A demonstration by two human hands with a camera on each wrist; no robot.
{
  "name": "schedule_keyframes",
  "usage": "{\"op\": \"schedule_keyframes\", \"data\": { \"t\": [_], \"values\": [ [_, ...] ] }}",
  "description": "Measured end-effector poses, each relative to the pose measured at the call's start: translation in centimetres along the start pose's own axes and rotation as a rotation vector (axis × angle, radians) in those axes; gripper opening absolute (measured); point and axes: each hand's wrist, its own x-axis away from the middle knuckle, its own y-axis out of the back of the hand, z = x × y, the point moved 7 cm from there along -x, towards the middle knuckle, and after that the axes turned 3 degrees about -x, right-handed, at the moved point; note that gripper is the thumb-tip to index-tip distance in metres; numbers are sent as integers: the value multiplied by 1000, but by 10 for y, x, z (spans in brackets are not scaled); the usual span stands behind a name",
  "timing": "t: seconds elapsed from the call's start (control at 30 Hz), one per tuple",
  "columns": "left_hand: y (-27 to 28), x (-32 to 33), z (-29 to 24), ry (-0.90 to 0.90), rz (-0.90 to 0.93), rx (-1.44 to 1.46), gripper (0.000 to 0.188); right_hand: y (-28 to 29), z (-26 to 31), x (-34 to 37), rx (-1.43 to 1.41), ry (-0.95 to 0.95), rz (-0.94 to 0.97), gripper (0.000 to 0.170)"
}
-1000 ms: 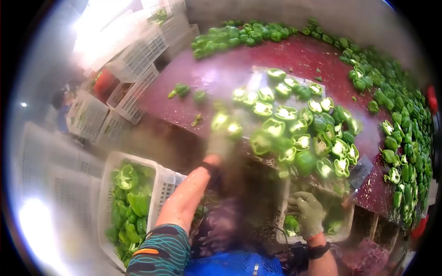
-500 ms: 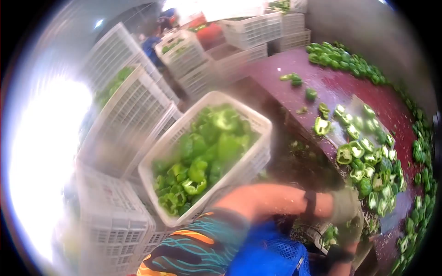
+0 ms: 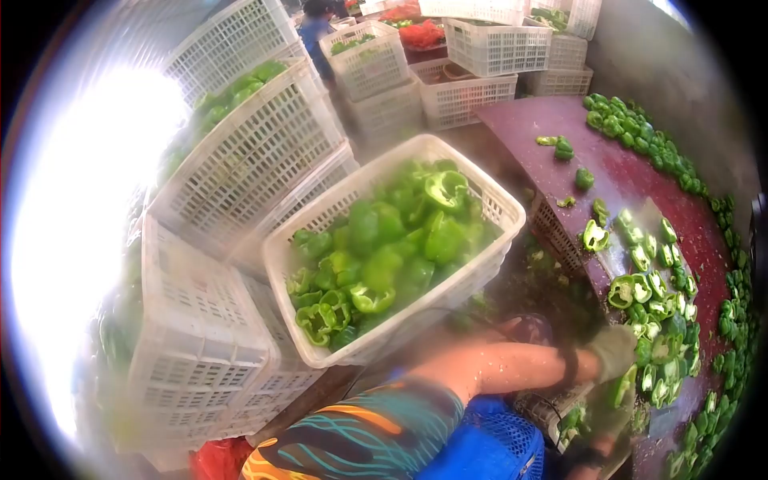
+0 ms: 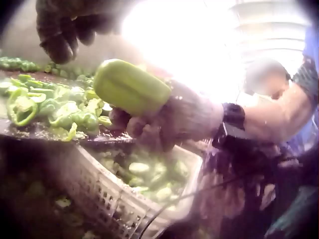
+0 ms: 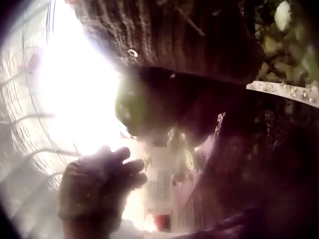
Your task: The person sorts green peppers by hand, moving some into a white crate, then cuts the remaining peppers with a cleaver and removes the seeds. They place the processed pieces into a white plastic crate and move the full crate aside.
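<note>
My gloved right hand (image 3: 610,412) grips a green pepper (image 3: 626,386) at the near edge of the red table (image 3: 552,172). In the left wrist view the pepper (image 4: 130,87) lies lengthwise in the right hand (image 4: 177,117), its outer skin showing. My gloved left hand (image 3: 614,352) is just above it, beside cut pepper halves (image 3: 640,288). Seen from the right wrist, the left hand (image 5: 97,191) has loosely bent, parted fingers with nothing between them. The right hand (image 5: 169,40) there is dark and close, partly hiding the pepper (image 5: 130,107).
A white crate (image 3: 512,210) full of cut peppers stands left of the table. Stacked crates (image 3: 200,320) rise at the far left, others (image 3: 496,48) at the back. Whole peppers (image 3: 640,136) line the table's far side. Below my hands, another crate (image 4: 102,186) holds pepper pieces.
The head view has swung left, bringing the full crate and stacks into sight. My left hand has moved from over the table to beside the right hand. A pepper now shows in the right hand.
</note>
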Motion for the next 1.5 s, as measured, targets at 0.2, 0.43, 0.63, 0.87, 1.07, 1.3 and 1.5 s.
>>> {"op": "schedule_keyframes", "data": {
  "t": [0.2, 0.43, 0.63, 0.87, 1.07, 1.3, 1.5],
  "values": [
    [-103, -33, 48, -30, 295, 702, 44, -11, 27, -2, 238, 231, 7, 42],
    [-72, -25, 65, -606, 79, 423, 37, -43, 21, -3, 182, 291, -78, 44],
    [-27, -12, 35, -170, 282, 915, 32, -74, 83, 20, 363, 495, -157, 29],
    [-47, -6, 14, -75, 312, 945, 46, -76, 110, 38, 705, 524, -255, 22],
    [-69, -4, -12, -100, 442, 787, 63, -51, 93, 33, 420, 113, -227, 47],
    [-104, -20, -67, -137, 696, 557, 60, -14, 93, 50, 14, 133, -293, 34],
    [-138, -17, -57, -38, 747, 640, 42, 5, 79, 60, -155, -21, -251, 34]
  ]
}}
